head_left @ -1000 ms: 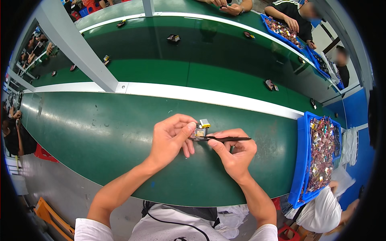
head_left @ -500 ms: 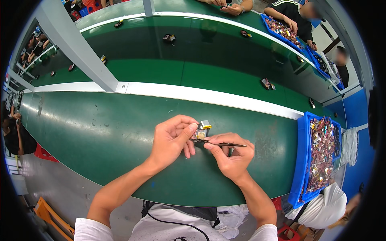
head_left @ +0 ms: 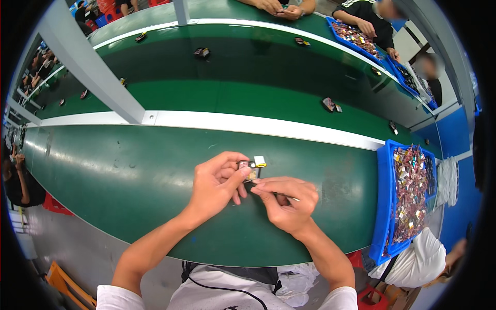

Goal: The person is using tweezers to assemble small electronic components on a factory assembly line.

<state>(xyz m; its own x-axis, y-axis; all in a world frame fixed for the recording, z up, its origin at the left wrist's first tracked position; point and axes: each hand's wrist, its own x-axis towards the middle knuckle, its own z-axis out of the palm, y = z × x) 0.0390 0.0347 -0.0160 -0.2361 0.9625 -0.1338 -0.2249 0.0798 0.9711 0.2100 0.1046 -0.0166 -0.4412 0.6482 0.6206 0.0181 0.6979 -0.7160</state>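
Head view shows two bare hands meeting over the green table [head_left: 129, 175]. The left hand [head_left: 219, 183] is curled, and its fingertips pinch a small part [head_left: 251, 168] with a yellow and white tip, holding it just above the table. The right hand [head_left: 287, 201] is closed around a thin dark tool [head_left: 289, 197], and its tip seems to touch the small part. It looks like the work on this one piece is in the middle: the piece is picked up and held steady, but it is not set down. A blue tray [head_left: 383, 206] at the right holds a big pile of small parts, so I think many more are left to do. Other small parts lie on the green belt [head_left: 258, 98] farther away.
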